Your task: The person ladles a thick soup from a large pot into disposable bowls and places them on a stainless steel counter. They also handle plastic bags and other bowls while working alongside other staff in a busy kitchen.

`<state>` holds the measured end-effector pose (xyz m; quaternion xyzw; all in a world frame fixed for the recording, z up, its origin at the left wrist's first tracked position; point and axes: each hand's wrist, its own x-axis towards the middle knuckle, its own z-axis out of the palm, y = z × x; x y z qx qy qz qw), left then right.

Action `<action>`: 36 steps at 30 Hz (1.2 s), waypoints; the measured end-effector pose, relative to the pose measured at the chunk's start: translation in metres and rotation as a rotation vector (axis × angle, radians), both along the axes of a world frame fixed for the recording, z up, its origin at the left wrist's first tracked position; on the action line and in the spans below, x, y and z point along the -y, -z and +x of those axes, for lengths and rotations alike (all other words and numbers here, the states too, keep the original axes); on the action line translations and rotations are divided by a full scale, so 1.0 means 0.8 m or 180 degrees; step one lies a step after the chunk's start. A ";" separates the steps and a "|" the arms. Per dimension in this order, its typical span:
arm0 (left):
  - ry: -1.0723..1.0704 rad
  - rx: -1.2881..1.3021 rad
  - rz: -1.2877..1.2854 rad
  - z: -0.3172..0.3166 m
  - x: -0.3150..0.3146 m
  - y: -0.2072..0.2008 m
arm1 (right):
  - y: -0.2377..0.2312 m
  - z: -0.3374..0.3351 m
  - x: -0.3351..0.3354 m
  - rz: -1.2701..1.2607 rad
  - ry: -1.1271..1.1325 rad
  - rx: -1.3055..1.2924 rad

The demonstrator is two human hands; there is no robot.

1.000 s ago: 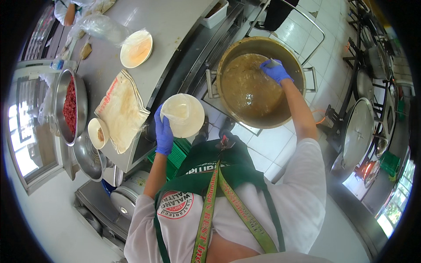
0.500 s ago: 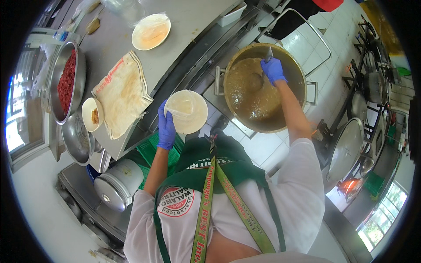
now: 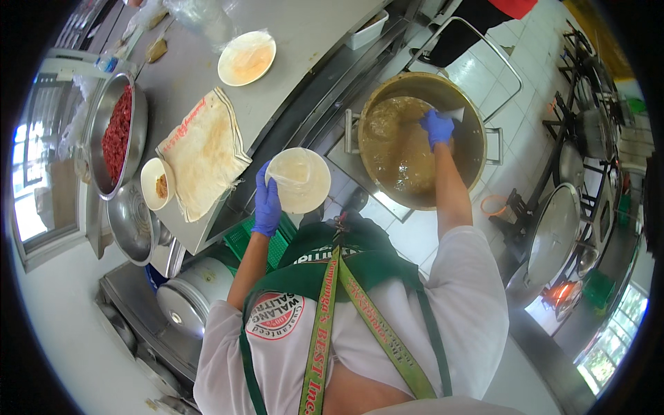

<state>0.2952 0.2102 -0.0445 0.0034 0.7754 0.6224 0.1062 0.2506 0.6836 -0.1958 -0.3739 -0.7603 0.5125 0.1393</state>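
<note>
My left hand point(image 3: 268, 202), in a blue glove, grips the rim of a round cream-white bowl point(image 3: 315, 190) with clear plastic film point(image 3: 290, 166) over part of it. Ahead and to the right stands a large deep metal pot point(image 3: 474, 149) of cloudy brown broth point(image 3: 401, 162). Over the pot, my blue-gloved right hand point(image 3: 437, 129) is closed round a grey metal utensil point(image 3: 454, 114). One end of the utensil sticks out past the fist; its lower part is hidden by the hand and broth, so I cannot tell its exact kind. The broth is swirling at its left side.
On the steel table at left are a folded cloth point(image 3: 207, 155), a plate point(image 3: 264, 59) with film, a small bowl point(image 3: 149, 181) and a basin point(image 3: 136, 142) of red minced meat. The pot rests on a cart point(image 3: 512, 66). Stoves line the right; a person point(image 3: 462, 31) stands beyond.
My right hand has shifted down and slightly right over the pot, turning the utensil so its end now points right. The left hand still holds the bowl, and the whole view has shifted slightly.
</note>
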 end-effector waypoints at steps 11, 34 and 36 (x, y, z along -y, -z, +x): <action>0.0734 -0.0096 0.0066 -0.049 -0.010 0.014 | -0.005 0.051 0.035 -0.0488 0.0253 -0.0267; 0.2908 0.0443 0.0079 -0.123 -0.156 0.028 | -0.330 0.132 0.021 0.0210 0.0772 -0.0471; 0.3041 -0.0120 -0.0051 -0.143 -0.170 0.080 | -0.384 0.125 0.029 0.0224 0.0641 -0.0573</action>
